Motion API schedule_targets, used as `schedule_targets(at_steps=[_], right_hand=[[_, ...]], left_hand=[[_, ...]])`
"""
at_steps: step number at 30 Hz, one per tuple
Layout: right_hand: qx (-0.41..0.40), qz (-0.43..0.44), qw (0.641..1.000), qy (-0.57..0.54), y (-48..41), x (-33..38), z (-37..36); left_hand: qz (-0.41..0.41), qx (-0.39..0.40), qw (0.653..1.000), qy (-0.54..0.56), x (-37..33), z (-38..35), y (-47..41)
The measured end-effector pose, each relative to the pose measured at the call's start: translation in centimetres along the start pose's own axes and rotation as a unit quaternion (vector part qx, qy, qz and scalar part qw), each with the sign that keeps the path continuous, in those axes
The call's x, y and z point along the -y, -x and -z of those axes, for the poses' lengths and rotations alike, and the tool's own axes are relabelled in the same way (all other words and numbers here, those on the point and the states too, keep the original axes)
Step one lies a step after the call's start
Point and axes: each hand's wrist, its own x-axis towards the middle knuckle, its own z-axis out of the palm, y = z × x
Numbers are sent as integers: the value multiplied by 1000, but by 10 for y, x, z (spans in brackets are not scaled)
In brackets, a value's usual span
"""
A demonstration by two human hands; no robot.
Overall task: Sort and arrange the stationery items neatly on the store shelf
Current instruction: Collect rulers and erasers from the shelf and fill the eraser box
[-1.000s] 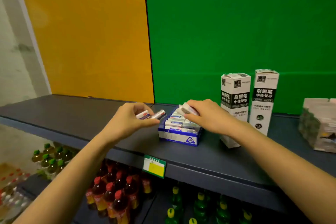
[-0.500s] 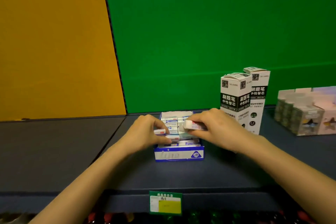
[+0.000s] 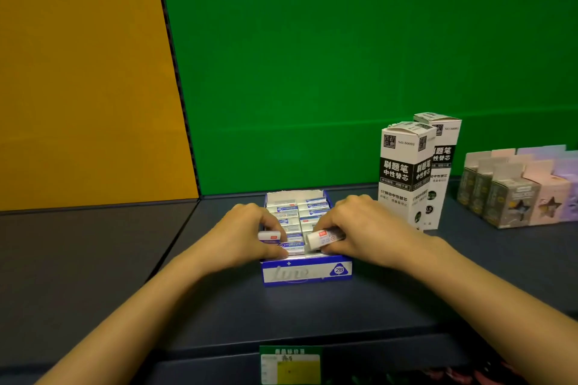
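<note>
The shelf [image 3: 312, 316] is a dark blue-grey board, matt and dimly lit, backed by a bright green panel [image 3: 344, 72] that meets a yellow panel [image 3: 78, 72] along a slanting black seam towards the left. Near the middle of the shelf, set back from the front edge, sits an open blue-and-white eraser box [image 3: 306, 273] marked 2B, its two rows of wrapped erasers [image 3: 308, 208] packed side by side. Both hands are down in its front end. The left hand [image 3: 247, 234] curls its fingers and thumb round a sleeved eraser [image 3: 269, 236] at the box's left wall. The right hand [image 3: 359, 228] pinches a tilted eraser [image 3: 323, 238] just above the front row. Two tall white boxes [image 3: 403, 175] stand upright just right of the box, near the back edge. Further right, small cartons [image 3: 513, 194] cluster towards the shelf's right end. A green-and-yellow price tag [image 3: 291, 364] hangs on the front lip.
</note>
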Motion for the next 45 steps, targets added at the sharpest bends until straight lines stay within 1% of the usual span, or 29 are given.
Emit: schedule_targets(at_steps=[4, 9, 12, 16, 21, 22, 24, 26, 30, 34, 37, 39, 42, 45], right_hand=[[-14, 15, 1000, 4, -3, -1, -4], [10, 20, 1000, -6, -5, -2, -1], [6, 12, 999, -36, -3, -2, 1], [8, 18, 999, -44, -3, -3, 1], [-18, 1, 997, -74, 1, -3, 5], [-9, -5, 997, -80, 2, -2, 6], [34, -8, 995, -98, 4, 0, 7], [66, -3, 993, -96, 6, 1, 7], [65, 12, 995, -71, 9, -1, 12], [62, 5, 995, -75, 10, -2, 15], [62, -6, 987, -146, 3, -5, 17], [91, -5, 982, -168, -4, -8, 19], [137, 7, 975, -173, -10, -9, 22], [166, 10, 970, -175, -15, -9, 21]], left_hand=[[-10, -2, 1000, 12, 0, 0, -2], [-17, -13, 1000, 14, 1, 0, 1], [-11, -26, 998, 64, 2, 5, 5], [-2, -39, 994, 103, 3, 13, 10], [6, -18, 990, 142, 5, 17, 18], [9, -14, 990, 142, 4, 17, 19], [7, 3, 991, 135, 2, 15, 20], [-13, 30, 992, 124, 1, 13, 21], [-47, 67, 991, 103, 0, 13, 21], [-62, 60, 993, 79, -3, 12, 17], [-57, 40, 995, 67, -4, 9, 13], [-42, 41, 995, 78, -5, 9, 11], [-30, 58, 995, 81, -7, 12, 7], [-33, 65, 996, 49, -10, 14, 4]])
